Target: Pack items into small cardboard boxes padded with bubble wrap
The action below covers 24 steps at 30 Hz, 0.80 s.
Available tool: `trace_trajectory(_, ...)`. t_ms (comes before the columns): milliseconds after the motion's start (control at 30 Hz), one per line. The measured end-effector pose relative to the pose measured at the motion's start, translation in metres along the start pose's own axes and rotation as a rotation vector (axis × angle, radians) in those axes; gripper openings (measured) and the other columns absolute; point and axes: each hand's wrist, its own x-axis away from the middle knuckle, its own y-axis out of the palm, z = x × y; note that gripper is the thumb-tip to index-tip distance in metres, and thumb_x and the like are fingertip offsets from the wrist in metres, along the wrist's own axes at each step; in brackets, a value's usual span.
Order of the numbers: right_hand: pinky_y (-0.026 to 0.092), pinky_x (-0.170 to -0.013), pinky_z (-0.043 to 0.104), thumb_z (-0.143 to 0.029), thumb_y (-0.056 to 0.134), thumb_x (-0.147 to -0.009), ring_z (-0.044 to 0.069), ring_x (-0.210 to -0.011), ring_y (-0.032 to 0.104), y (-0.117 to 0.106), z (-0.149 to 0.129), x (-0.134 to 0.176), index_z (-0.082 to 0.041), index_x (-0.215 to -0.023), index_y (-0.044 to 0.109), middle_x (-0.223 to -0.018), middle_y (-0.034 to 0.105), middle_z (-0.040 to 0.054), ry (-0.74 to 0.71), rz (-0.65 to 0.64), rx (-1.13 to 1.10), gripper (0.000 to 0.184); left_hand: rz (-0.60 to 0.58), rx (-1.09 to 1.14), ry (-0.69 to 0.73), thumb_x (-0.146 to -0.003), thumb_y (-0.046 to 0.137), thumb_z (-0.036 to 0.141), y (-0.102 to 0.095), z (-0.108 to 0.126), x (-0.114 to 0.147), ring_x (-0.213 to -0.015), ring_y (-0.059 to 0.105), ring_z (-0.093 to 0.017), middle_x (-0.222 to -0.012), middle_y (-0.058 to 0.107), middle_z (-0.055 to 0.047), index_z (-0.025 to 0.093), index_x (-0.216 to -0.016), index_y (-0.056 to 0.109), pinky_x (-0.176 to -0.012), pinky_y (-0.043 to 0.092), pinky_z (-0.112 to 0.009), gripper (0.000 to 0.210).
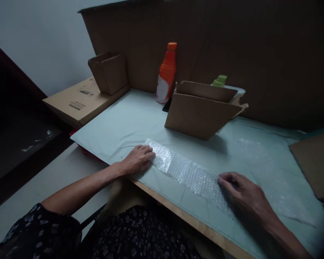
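A long strip of clear bubble wrap (179,167) lies flat on the pale green table cover, running slantwise near the front edge. At its left end, my left hand (139,158) rests with its fingers curled together and pressed on the wrap. My right hand (243,189) is at the other end, thumb and forefinger pinched at the wrap's upper edge; the other fingers are curled and partly hidden. More clear plastic wrap (280,187) lies to the right of my right hand.
An open cardboard box (199,115) stands behind the strip, with a green-capped bottle (219,81) beyond it. Behind are an orange bottle (166,73) and part of a dark flat object. A smaller box (109,73) sits on a flat carton (75,100) at left. Cardboard (317,163) stands right.
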Motion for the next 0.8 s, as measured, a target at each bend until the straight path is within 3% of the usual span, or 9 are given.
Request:
trace_trajectory(67,0.055,-0.063,0.042,-0.056,0.057,-0.080,0.029,-0.068,0.069,-0.007,-0.007,0.014,-0.028,-0.078,0.065,-0.076,0.072,0.0083,0.062,-0.067,-0.102,0.028,-0.001,-0.013,0.012,-0.089,0.051,0.011,-0.001,-0.005,-0.004,-0.116,0.063,-0.026,-0.122,0.069,-0.014,0.016,-0.107,0.068,-0.099,0.049,-0.044,0.025)
trace_trajectory(133,0.055,-0.060,0.039,-0.057,0.062,-0.077,0.027,-0.065,0.068,-0.012,-0.013,0.034,-0.027,-0.095,0.068,-0.073,0.070,0.0066,0.090,-0.157,-0.224,0.035,0.009,-0.026,0.025,-0.088,0.051,0.009,-0.003,-0.008,-0.009,-0.114,0.064,-0.026,-0.118,0.071,-0.013,0.016,-0.098,0.069,-0.102,0.047,-0.047,0.022)
trace_trajectory(200,0.057,-0.061,0.038,-0.061,0.060,-0.081,0.026,-0.066,0.068,-0.013,-0.023,0.058,-0.025,-0.122,0.065,-0.076,0.070,0.0063,0.110,-0.272,-0.350,0.054,0.038,-0.030,0.037,-0.089,0.051,0.008,-0.006,-0.009,-0.020,-0.121,0.061,-0.027,-0.123,0.070,-0.014,0.016,-0.096,0.069,-0.108,0.043,-0.051,0.020)
trace_trajectory(267,0.058,-0.072,0.039,-0.062,0.057,-0.087,0.026,-0.080,0.070,-0.011,-0.037,0.083,-0.026,-0.138,0.058,-0.092,0.073,0.0094,0.139,-0.421,-0.446,0.062,0.084,-0.020,0.044,-0.090,0.051,0.008,-0.010,-0.008,-0.038,-0.131,0.054,-0.029,-0.134,0.065,-0.014,0.016,-0.098,0.069,-0.113,0.037,-0.056,0.021)
trace_trajectory(400,0.048,-0.102,0.047,-0.058,0.056,-0.092,0.030,-0.117,0.061,0.004,-0.076,0.116,-0.030,-0.120,0.071,-0.125,0.068,0.0101,0.170,-0.693,-0.558,0.043,0.144,0.061,0.074,-0.090,0.050,0.007,-0.007,-0.003,-0.089,-0.143,0.042,-0.030,-0.150,0.053,-0.013,0.017,-0.104,0.070,-0.115,0.034,-0.057,0.027)
trace_trajectory(533,0.047,-0.094,0.048,-0.054,0.057,-0.089,0.027,-0.100,0.061,0.028,-0.102,0.117,-0.026,-0.111,0.072,-0.110,0.069,0.0078,0.151,-0.793,-0.689,0.039,0.065,0.186,0.097,-0.080,0.056,0.003,0.008,0.000,-0.117,-0.135,0.051,-0.030,-0.145,0.058,-0.013,0.018,-0.108,0.072,-0.111,0.042,-0.054,0.035)
trace_trajectory(600,0.047,-0.089,0.043,-0.052,0.060,-0.087,0.023,-0.091,0.059,0.035,-0.105,0.115,-0.025,-0.110,0.072,-0.103,0.068,0.0060,0.163,-0.798,-0.797,0.037,0.037,0.231,0.069,-0.079,0.054,0.003,0.007,0.001,-0.106,-0.132,0.054,-0.030,-0.146,0.057,-0.014,0.018,-0.121,0.067,-0.109,0.043,-0.055,0.047)
trace_trajectory(700,0.046,-0.085,0.038,-0.052,0.066,-0.085,0.019,-0.087,0.058,0.036,-0.105,0.118,-0.025,-0.111,0.070,-0.100,0.066,0.0045,0.222,-0.793,-1.061,0.038,-0.024,0.396,0.089,-0.087,0.052,0.012,-0.017,0.007,-0.057,-0.136,0.052,-0.027,-0.149,0.054,-0.011,0.024,-0.141,0.053,-0.111,0.044,-0.051,0.056)
trace_trajectory(800,0.047,-0.084,0.035,-0.050,0.070,-0.085,0.018,-0.087,0.061,0.031,-0.104,0.119,-0.027,-0.117,0.068,-0.101,0.068,0.0052,0.259,-0.771,-1.394,0.040,-0.281,0.911,0.170,-0.088,0.066,0.039,-0.055,0.027,0.003,-0.146,0.041,-0.032,-0.157,0.046,-0.009,0.031,-0.150,0.044,-0.118,0.035,-0.056,0.066)
